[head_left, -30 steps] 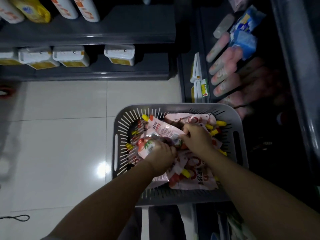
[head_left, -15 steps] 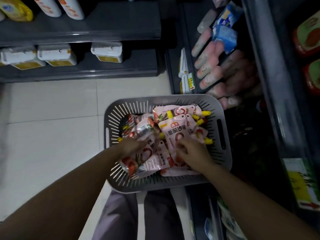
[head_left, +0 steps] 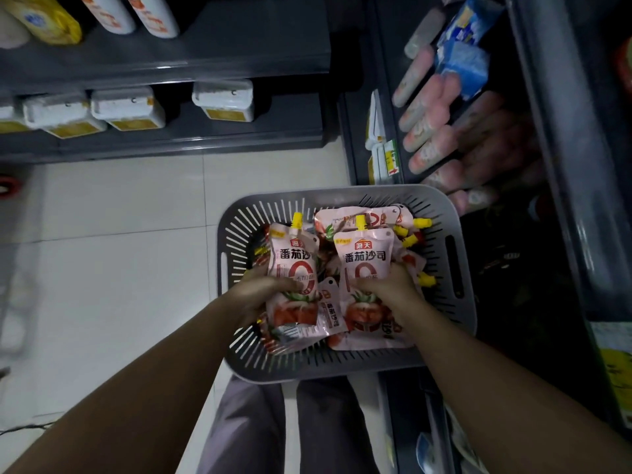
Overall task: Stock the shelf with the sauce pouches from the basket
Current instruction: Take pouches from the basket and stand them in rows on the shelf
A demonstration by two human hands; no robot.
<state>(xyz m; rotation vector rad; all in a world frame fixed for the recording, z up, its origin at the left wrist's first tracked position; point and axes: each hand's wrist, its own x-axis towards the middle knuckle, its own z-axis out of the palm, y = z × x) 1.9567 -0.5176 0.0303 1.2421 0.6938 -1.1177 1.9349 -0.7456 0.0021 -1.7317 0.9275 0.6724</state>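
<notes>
left hand (head_left: 263, 290): I see it gripping left pouch (head_left: 293, 265), spout up-frame
right hand (head_left: 390, 285): gripping right pouch (head_left: 364, 260)
shelf (head_left: 353, 138): upper right, right hand nearer

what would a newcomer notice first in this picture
Two pink sauce pouches with yellow caps catch the eye over the grey basket at centre: the left hand grips the left pouch, the right hand the right pouch. More pouches fill the basket; pink packs line the dark shelf at upper right.

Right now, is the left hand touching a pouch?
Touching. The head view shows the left hand gripping an upright pouch over the basket, fingers curled across its front.
</notes>
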